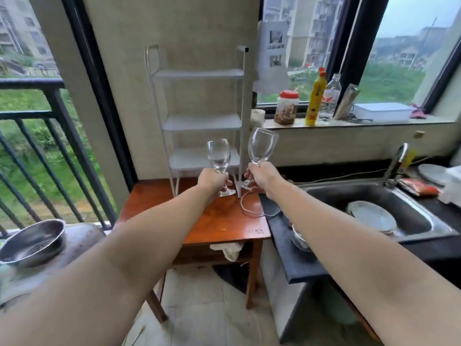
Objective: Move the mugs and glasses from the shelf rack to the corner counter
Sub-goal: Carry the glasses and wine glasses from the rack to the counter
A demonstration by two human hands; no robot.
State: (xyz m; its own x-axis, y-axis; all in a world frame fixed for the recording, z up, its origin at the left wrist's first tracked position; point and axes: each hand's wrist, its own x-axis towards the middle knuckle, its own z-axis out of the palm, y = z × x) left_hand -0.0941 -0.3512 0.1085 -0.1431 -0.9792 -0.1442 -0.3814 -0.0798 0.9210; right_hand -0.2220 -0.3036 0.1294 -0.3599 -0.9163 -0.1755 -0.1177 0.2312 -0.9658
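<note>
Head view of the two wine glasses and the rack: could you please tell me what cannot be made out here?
- Left glass: stem hidden by the left hand.
- Right glass: stem hidden by the right hand; base partly behind its fingers.
- Shelf rack: lowest part behind both hands.
- Sink: contents blurred, right end cut off.

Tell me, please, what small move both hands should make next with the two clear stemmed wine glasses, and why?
Probably carry both right, toward the dark counter. The left hand and right hand each grip a clear stemmed wine glass by the stem, clear of the white metal shelf rack, whose visible shelves look bare.
</note>
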